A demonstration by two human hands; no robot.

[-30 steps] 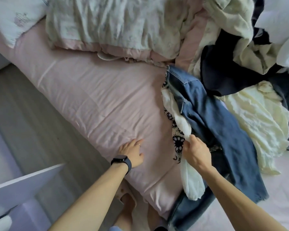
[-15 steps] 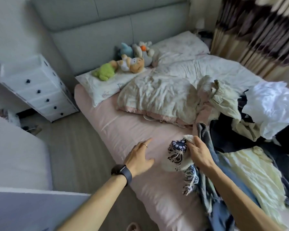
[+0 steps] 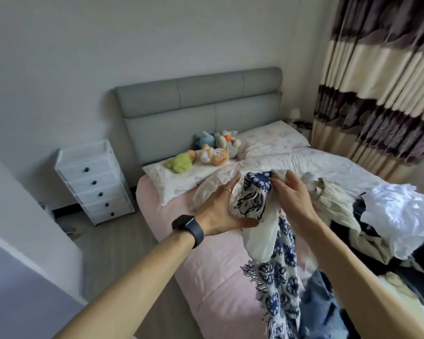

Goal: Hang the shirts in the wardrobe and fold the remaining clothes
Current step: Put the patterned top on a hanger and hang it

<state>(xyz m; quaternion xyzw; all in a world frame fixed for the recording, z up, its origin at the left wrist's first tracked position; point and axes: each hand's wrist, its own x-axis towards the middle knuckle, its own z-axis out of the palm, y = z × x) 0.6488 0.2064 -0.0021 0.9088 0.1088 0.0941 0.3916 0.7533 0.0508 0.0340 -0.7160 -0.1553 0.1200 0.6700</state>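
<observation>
Your bed with its pink sheet runs ahead of you. The heap of clothes covers its right side, with the jeans at the near edge. Out of that heap you have pulled the blue-print garment. A second ago it lay half buried beside the jeans with only your right hand pinching it. Now it is up in the air over the sheet, bunched at the top, its fringed tail hanging down in front of the jeans. Your left hand, flat on the sheet a moment back, has come up to cup the bunch, fingers and thumb curled round it. Your right hand grips the top edge, fingers bent over the cloth. So one piece is singled out, and nothing is hung or folded yet. It is too bunched to tell shirt from scarf, so shaking it open looks like your next move.
</observation>
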